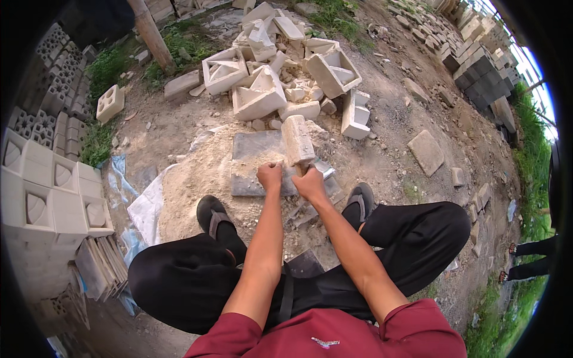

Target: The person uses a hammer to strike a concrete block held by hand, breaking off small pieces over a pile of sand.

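My right hand (309,181) is closed at the near end of a pale oblong block (298,139), which points away from me; whether it has a handle under my fingers is hidden. Just left of it, my left hand (270,175) is curled into a fist over a flat dark grey slab (255,146). Anything inside that fist is too small or hidden to name. Crumbled beige grit lies across the slab, and a heap of the same sandy powder (200,170) spreads to its left.
Beyond the slab rises a pile of broken pale moulded blocks (259,95). White blocks are stacked at left (65,194), above leaning thin boards (102,265). My sandalled feet flank the slab. Another person's dark-trousered legs (534,256) show at far right. A wooden post (152,36) stands behind.
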The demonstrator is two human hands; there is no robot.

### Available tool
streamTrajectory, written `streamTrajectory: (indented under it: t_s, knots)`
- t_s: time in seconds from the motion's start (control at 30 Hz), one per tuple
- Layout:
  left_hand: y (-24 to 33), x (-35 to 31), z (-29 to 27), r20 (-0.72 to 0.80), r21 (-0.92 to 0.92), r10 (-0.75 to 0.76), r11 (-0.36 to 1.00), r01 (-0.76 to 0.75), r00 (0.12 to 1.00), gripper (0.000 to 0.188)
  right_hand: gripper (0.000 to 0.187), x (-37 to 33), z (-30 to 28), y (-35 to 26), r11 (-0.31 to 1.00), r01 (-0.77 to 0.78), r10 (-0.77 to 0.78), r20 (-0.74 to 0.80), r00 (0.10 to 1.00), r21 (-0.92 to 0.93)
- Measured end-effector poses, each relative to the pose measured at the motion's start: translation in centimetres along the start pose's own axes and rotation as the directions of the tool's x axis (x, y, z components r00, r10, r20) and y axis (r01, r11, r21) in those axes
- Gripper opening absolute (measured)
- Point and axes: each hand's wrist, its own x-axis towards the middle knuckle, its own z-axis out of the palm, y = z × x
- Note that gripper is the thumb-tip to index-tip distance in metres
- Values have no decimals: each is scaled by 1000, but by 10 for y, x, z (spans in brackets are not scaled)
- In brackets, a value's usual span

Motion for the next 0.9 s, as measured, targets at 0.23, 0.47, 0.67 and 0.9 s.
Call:
streamTrajectory:
  t_s: [0.23, 0.47, 0.67, 0.9]
  knots:
    - [-8, 18, 5, -92, -20, 185, 982, -188, 978, 19, 56, 5, -6, -23, 986, 157, -154, -64, 986, 54]
    - [6, 14, 5, 28, -27, 112, 993, -112, 993, 21, 53, 14, 4, 13, 989, 4, 22, 171, 985, -148]
    - [-9, 26, 2, 12, -29, 71, 997, -70, 997, 17, 50, 18, -3, -19, 989, 144, -144, -20, 989, 27]
    - [11, 9, 0, -34, 6, 134, 991, -134, 990, 17, 44, 11, 8, 17, 964, 19, 26, 163, 986, -266]
